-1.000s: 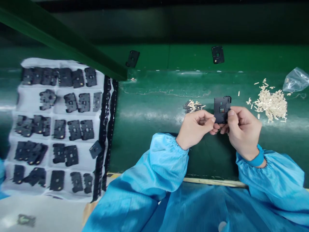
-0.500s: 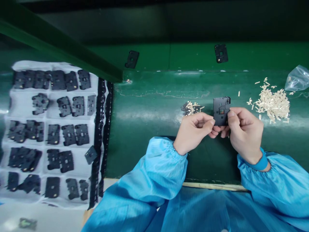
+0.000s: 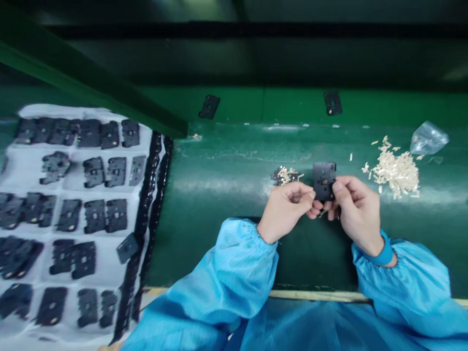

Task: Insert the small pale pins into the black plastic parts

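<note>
Between my two hands a flat black plastic plate [image 3: 323, 175] with a small square opening is held upright. My left hand [image 3: 288, 207] pinches its lower left corner, fingers closed. On the plate's right edge, the thumb and fingers of my right hand [image 3: 356, 209] grip it. Some fingertips are hidden behind the plate, and a small light bit shows below it. Just beyond my left hand lies a small heap of black and cream pieces [image 3: 286, 175]. A larger pile of cream strips [image 3: 397, 170] lies to the right of my right hand.
A white compartment tray [image 3: 29, 161] at the left carries several similar black plates. Two more plates, one left [image 3: 209, 107] and one right [image 3: 333, 103], rest on the green ledge at the back. A clear plastic bag [image 3: 428, 138] sits beyond the cream pile. A green beam [image 3: 109, 97] crosses the upper left.
The camera view has shifted, so the bench sits a little lower in the picture. Both hands keep hold of the black plate, with little change in grip.
</note>
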### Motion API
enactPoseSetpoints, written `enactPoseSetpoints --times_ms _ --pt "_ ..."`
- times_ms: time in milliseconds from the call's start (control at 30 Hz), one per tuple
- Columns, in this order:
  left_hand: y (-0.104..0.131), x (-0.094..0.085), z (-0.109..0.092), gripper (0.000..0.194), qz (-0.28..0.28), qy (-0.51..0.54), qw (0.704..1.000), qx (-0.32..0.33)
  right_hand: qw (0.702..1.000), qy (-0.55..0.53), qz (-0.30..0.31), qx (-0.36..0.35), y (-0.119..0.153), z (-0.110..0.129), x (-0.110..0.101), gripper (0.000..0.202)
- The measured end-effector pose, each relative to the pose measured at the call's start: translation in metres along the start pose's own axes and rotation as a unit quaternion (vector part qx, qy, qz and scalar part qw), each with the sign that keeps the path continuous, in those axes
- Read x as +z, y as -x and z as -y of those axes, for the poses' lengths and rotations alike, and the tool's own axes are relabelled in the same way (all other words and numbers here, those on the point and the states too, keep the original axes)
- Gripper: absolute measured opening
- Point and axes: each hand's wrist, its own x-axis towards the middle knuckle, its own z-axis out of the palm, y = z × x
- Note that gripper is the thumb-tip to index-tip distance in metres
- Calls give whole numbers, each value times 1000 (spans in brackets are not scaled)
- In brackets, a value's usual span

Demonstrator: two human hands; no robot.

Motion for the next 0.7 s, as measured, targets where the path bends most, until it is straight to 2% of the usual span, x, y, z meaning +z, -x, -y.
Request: enactPoseSetpoints --times_ms 133,200,233,333,367,400,467,533,600,700 --pt "-1 -2 0 43 25 -13 1000 -11 991 7 120 61 -13 8 -12 40" --pt "-2 -2 1 47 37 -18 999 -7 984 14 153 90 -29 13 -23 44" --pt "-2 -3 2 50 42 -18 999 -3 986 4 136 92 -37 15 -29 45" --pt "-3 -4 6 56 51 -11 999 11 994 -102 -5 44 -57 14 -38 47" --pt "-4 -4 7 57 52 -8 999 14 992 -119 -23 32 -58 11 -37 49" --pt "-4 -4 8 57 54 -6 998 16 994 -107 -14 29 -57 6 -35 54" --pt "-4 -3 8 55 61 -6 998 19 1000 -10 25 11 -49 -8 -28 53" --pt "-5 -3 7 54 64 -12 998 24 987 133 27 -85 -37 -20 -20 39" --pt "-5 -3 7 53 64 -16 997 29 958 227 60 -162 -29 -28 -17 29" --pt "-6 -3 10 57 69 -16 997 36 951 243 66 -181 -28 -33 -20 29"
